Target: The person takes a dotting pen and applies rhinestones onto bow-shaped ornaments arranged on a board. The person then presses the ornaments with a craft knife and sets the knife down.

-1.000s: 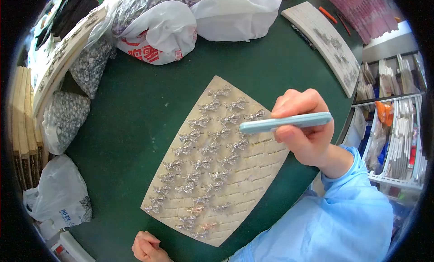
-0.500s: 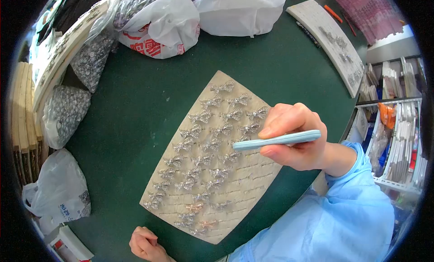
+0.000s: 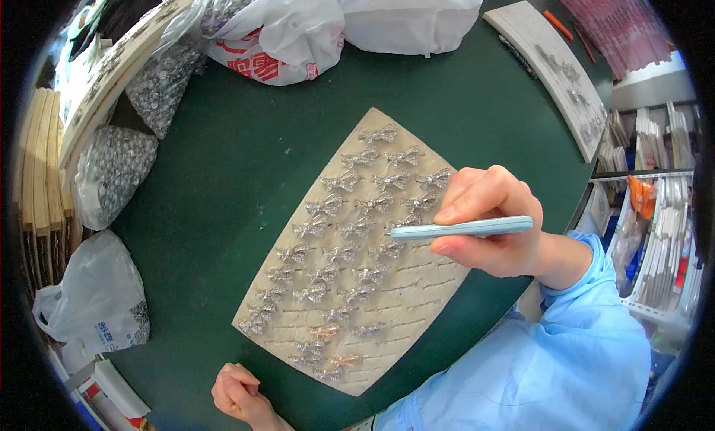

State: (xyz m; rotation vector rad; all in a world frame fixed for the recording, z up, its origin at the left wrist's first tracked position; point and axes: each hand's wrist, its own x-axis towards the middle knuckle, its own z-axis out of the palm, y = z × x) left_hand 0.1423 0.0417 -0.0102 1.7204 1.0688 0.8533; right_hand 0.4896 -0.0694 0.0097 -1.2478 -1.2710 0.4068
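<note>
My right hand [image 3: 495,222] pinches a pair of light blue tweezers [image 3: 469,228] between thumb and fingers, held nearly level. The tweezers' tip points left and overlaps a silver bow-shaped jewellery piece [image 3: 410,222] in the right-hand row. Beneath lies a cream slotted board [image 3: 428,278], tilted on the table, with several rows of sparkling silver bows set in its slots. Two pinkish bows [image 3: 325,332] sit near its lower end, among smaller silver ones. Below the board's lower left corner, my left hand [image 3: 242,392] rests with its fingers curled in, and nothing shows in it.
The table [image 3: 216,178] is dark green. White plastic bags [image 3: 287,29] stand along the back, and bags of small glittery pieces [image 3: 115,174] line the left. A small white bag [image 3: 97,297] lies lower left. Another board [image 3: 555,74] sits back right, beside shelving [image 3: 655,237].
The whole view has shifted slightly, so the board sits a little higher and further right. The tweezers look slimmer and turned a little, with their tip still by the same row.
</note>
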